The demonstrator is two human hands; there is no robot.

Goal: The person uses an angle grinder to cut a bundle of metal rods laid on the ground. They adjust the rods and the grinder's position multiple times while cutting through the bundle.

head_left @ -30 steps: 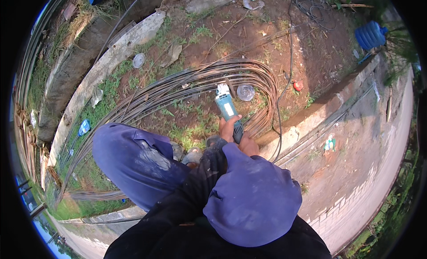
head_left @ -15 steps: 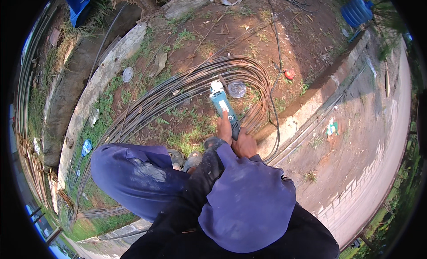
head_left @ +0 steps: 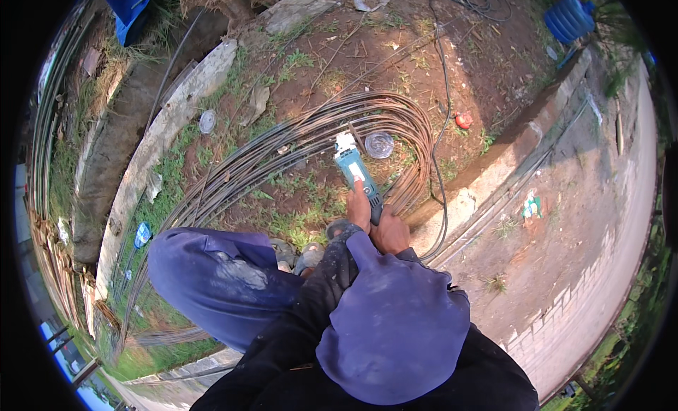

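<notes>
Both my hands are on a teal angle grinder (head_left: 355, 168) with a pale metal head. My left hand (head_left: 358, 205) is wrapped round the grinder's body, thumb lying along its top. Closed round the dark rear end of the grinder is my right hand (head_left: 392, 232), just right of the left one. The grinder's head and its thin disc, seen nearly edge-on, lie over a bent bundle of rusty steel rods (head_left: 282, 137); whether the disc touches a rod I cannot tell. Beside the head is a clear round plastic lid or cup (head_left: 379, 145).
A black power cable (head_left: 445, 93) runs along the right of the bundle. Concrete curbs (head_left: 519, 132) border the soil on both sides, with a ditch (head_left: 106, 157) at left. A blue water jug (head_left: 569, 19) lies at far right. My sandalled feet (head_left: 305, 255) are close below the rods.
The whole view has shifted very slightly. My hands and the grinder keep the same place over the rods.
</notes>
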